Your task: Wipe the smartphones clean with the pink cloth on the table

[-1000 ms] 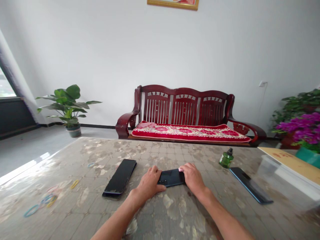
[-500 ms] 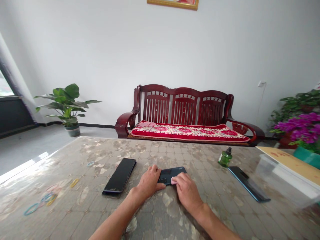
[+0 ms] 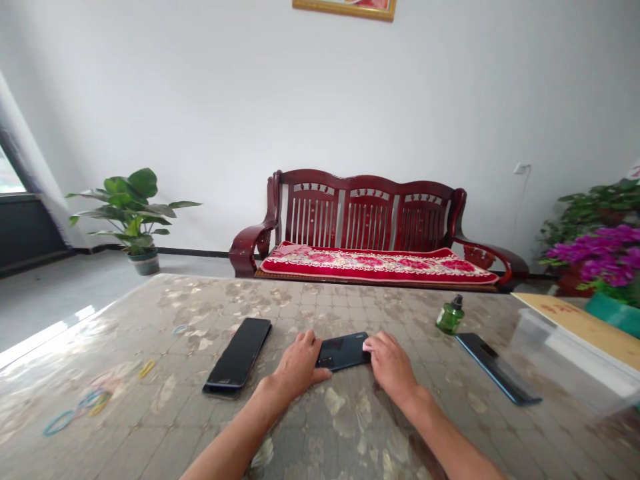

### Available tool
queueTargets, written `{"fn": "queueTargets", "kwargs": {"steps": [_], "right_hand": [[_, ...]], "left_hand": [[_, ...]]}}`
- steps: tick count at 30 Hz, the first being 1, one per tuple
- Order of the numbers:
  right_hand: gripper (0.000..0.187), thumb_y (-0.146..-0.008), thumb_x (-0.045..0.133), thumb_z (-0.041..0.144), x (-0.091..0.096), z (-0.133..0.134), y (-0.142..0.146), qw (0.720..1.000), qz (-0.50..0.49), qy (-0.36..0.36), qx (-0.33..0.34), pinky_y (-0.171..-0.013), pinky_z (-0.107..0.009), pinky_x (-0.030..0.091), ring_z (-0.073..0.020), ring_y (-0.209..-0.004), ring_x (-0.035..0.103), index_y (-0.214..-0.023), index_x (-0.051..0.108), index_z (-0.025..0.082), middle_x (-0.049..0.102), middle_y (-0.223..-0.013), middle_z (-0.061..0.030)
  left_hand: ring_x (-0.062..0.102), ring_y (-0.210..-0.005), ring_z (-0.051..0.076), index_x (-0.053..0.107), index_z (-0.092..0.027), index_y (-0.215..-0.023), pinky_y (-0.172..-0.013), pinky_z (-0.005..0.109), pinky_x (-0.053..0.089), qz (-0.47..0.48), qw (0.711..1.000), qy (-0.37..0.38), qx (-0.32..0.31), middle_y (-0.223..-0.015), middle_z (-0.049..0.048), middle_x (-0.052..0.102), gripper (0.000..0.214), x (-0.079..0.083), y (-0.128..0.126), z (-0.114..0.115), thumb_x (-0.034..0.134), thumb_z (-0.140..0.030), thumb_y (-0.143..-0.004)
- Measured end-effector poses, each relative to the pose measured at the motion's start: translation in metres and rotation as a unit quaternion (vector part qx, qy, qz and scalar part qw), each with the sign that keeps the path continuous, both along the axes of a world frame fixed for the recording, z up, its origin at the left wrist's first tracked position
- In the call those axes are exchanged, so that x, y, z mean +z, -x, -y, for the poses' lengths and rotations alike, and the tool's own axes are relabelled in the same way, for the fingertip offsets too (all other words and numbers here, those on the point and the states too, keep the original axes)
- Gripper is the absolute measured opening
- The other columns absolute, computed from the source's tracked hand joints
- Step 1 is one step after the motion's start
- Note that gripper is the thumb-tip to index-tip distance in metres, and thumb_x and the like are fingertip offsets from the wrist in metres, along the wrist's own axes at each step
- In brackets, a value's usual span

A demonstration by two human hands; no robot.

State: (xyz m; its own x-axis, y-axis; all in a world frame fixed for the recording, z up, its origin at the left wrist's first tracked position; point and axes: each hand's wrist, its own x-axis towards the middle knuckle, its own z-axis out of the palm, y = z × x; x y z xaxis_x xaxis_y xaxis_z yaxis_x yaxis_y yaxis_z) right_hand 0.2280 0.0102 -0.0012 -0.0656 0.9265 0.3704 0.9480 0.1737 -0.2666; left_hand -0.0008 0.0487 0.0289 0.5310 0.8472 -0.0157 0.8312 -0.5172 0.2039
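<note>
Dark phone [image 3: 345, 352] lies pretty much sideways, camera end left, right end angled slightly away. Left hand [image 3: 299, 361]'s clamped on it, right hand [image 3: 391, 363]'s pinching a pale wad [image 3: 367, 347].

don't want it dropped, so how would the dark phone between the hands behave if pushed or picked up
The dark phone is probably stiff, since it looks like a thin, flat slab with no visible bend. Its upturned back looks glossy, so it may be slippery. Lying flat on the table, it would likely slide rather than roll or tip.
</note>
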Motion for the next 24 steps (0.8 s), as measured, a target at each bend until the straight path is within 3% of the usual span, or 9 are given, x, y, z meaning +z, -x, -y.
{"fn": "queueTargets", "kwargs": {"steps": [4, 7, 13, 16, 21, 24], "right_hand": [[0.028, -0.09, 0.046, 0.005, 0.003, -0.001, 0.037, 0.998, 0.016, -0.001, 0.058, -0.084, -0.027, 0.041, -0.0195, -0.095, 0.055, -0.089, 0.068, 0.022, 0.064, -0.094, -0.0036], [0.026, -0.091, 0.047, 0.007, 0.005, -0.004, 0.046, 0.996, 0.025, -0.001, 0.087, -0.083, -0.027, 0.04, -0.0191, -0.095, 0.054, -0.09, 0.068, 0.023, 0.063, -0.094, -0.003], [0.026, -0.09, 0.049, 0.007, 0.002, -0.028, 0.006, 0.998, 0.057, -0.008, -0.022, -0.082, -0.029, 0.039, -0.0215, -0.094, 0.054, -0.09, 0.07, 0.022, 0.064, -0.093, -0.0062], [0.026, -0.09, 0.049, 0.008, 0.0, -0.035, 0.003, 0.997, 0.056, -0.012, -0.05, -0.08, -0.029, 0.039, -0.0215, -0.091, 0.055, -0.087, 0.07, 0.023, 0.064, -0.091, -0.0063], [0.025, -0.093, 0.048, 0.01, -0.001, -0.027, 0.04, 0.999, 0.026, -0.02, 0.041, -0.083, -0.027, 0.04, -0.0194, -0.094, 0.054, -0.09, 0.068, 0.024, 0.063, -0.094, -0.0038], [0.024, -0.094, 0.048, 0.011, -0.001, -0.023, 0.048, 0.996, 0.017, -0.017, 0.081, -0.084, -0.026, 0.04, -0.0186, -0.094, 0.054, -0.091, 0.067, 0.024, 0.063, -0.094, -0.0025]], "left_hand": [[0.055, -0.11, 0.03, 0.063, -0.017, -0.114, -0.093, 0.036, 0.046, -0.003, 1.0, -0.004, 0.001, -0.117, 0.0121, 0.058, 0.043, 0.002, 0.0, 0.001, 0.072, -0.042, -0.08], [0.054, -0.11, 0.03, 0.063, -0.018, -0.113, -0.093, 0.036, 0.045, -0.006, 1.0, -0.011, -0.003, -0.116, 0.0118, 0.058, 0.042, 0.0, 0.001, 0.001, 0.072, -0.043, -0.08], [0.053, -0.11, 0.032, 0.063, -0.016, -0.113, -0.095, 0.038, 0.044, -0.009, 1.0, -0.019, -0.015, -0.115, 0.0138, 0.058, 0.045, -0.005, 0.0, -0.002, 0.07, -0.046, -0.08], [0.052, -0.111, 0.032, 0.062, -0.016, -0.113, -0.096, 0.039, 0.044, -0.011, 1.0, -0.016, -0.01, -0.115, 0.0137, 0.058, 0.044, -0.006, -0.001, -0.002, 0.07, -0.046, -0.081], [0.053, -0.11, 0.032, 0.063, -0.018, -0.112, -0.097, 0.039, 0.043, -0.008, 1.0, -0.02, -0.012, -0.115, 0.0121, 0.059, 0.042, -0.009, -0.001, -0.003, 0.07, -0.045, -0.08], [0.053, -0.109, 0.031, 0.062, -0.017, -0.112, -0.096, 0.039, 0.043, -0.004, 0.999, -0.026, -0.018, -0.114, 0.012, 0.059, 0.043, -0.012, -0.001, -0.004, 0.07, -0.044, -0.08]]}}
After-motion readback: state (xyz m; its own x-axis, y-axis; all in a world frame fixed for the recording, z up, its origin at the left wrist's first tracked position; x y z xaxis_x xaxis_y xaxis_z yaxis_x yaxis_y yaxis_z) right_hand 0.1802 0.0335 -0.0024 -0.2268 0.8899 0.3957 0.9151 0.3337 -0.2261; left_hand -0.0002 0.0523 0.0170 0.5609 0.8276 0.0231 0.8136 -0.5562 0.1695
